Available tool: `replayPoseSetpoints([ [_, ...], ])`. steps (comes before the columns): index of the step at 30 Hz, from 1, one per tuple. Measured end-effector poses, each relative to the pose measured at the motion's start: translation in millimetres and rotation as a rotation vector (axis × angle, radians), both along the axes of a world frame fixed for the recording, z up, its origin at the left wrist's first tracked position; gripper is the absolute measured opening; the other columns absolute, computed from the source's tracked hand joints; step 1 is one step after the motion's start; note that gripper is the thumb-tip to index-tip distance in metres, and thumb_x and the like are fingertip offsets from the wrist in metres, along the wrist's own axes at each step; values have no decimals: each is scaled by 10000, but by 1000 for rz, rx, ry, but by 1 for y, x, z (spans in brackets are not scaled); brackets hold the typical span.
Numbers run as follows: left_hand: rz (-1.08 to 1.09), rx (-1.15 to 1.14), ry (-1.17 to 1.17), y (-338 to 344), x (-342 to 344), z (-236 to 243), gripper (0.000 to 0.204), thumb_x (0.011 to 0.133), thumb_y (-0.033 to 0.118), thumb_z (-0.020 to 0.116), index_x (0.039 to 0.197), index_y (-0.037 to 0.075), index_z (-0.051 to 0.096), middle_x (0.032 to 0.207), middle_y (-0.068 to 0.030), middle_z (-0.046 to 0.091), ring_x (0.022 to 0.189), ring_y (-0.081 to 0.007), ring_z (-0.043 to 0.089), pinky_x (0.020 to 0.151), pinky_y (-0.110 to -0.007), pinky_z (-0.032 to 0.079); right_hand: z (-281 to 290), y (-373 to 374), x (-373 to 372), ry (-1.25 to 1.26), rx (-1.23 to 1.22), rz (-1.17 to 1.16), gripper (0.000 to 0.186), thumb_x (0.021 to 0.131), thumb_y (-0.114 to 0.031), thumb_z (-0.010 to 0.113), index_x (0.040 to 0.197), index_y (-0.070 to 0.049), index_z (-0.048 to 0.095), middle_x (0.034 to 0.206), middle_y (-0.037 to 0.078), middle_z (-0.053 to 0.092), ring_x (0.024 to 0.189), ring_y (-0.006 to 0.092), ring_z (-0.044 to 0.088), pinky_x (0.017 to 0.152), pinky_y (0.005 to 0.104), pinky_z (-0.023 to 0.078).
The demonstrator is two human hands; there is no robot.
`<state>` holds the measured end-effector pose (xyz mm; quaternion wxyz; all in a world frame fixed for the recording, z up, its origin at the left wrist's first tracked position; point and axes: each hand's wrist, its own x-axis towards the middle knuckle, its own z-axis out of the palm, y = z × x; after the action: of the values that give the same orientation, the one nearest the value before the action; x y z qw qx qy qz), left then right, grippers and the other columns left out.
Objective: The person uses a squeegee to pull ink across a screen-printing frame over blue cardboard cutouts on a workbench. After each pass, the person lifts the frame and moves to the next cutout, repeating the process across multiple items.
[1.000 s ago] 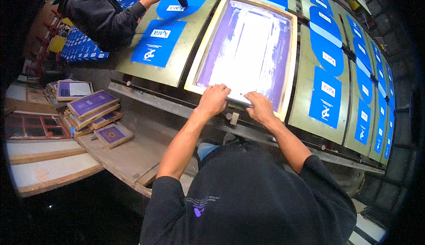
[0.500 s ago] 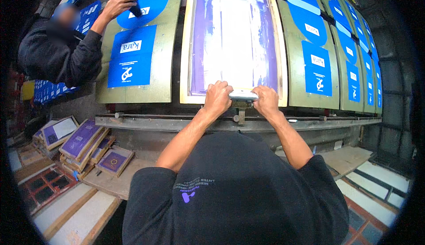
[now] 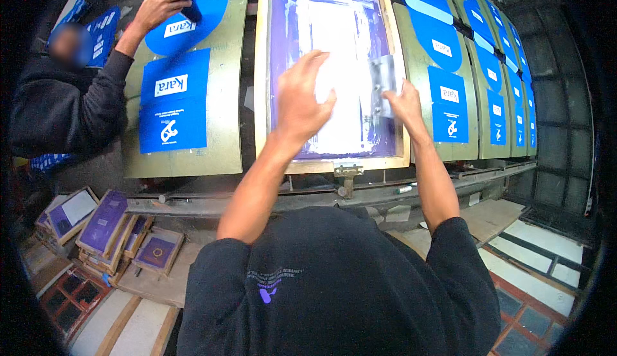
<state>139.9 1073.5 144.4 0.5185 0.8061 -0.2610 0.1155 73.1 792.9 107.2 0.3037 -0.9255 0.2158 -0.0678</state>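
A wooden-framed printing screen [image 3: 373, 164] lies in front of me, its purple mesh streaked and pooled with white ink [image 3: 344, 41]. My right hand [image 3: 406, 102] grips a grey squeegee [image 3: 383, 84], blurred by motion, at the right side of the screen. The squeegee's long side runs away from me along that edge. Over the left part of the mesh, my left hand [image 3: 303, 99] is open, thumb and fingers apart, holding nothing. A metal hinge clamp [image 3: 348, 174] sits at the near edge of the frame.
Boards with blue printed sheets [image 3: 173, 102] flank the screen, with more boards [image 3: 448, 111] on the right. At the left, a co-worker's hand [image 3: 164, 3] holds a black hand-held tool [image 3: 191, 12]. Stacked screens [image 3: 106, 224] rest low left; a metal rail [image 3: 276, 203] runs along the near side.
Both hands gripped the squeegee at the screen's near edge before. My left hand has let go; my right has swung the squeegee to the right side, turning it lengthwise. The view has shifted slightly.
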Motion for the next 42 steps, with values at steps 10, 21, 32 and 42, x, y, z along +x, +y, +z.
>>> replayPoseSetpoints([
  [10,517,347,354,202,-112,-101,471,862,153,699,1303,37,585,1340,-155,573,1293,-342,490,1104,-491,321,-37,-9,60,340,-230,-161,559,746,-278,712,1181,60,616,1096,310,680,1042,450,664,922,490,524],
  [21,608,446,193,233,-167,-139,591,886,275,695,1375,1,509,1399,-152,535,1369,-366,424,1161,-540,262,-30,56,68,465,-375,19,518,738,-181,637,1169,102,584,1064,334,668,1019,467,659,911,512,523],
  [32,670,416,217,238,-173,-149,551,851,289,709,1304,11,566,1291,-160,599,1299,-363,504,1158,-545,289,-4,15,29,214,766,-201,402,779,-58,654,1155,84,643,1011,147,720,877,225,701,780,337,557],
  [42,698,499,257,225,-165,-153,490,862,268,683,1256,-7,593,1243,-168,625,1253,-364,538,1151,-551,289,27,-9,265,45,-473,618,315,745,-96,656,1056,-127,691,1018,182,699,978,410,641,855,478,494],
])
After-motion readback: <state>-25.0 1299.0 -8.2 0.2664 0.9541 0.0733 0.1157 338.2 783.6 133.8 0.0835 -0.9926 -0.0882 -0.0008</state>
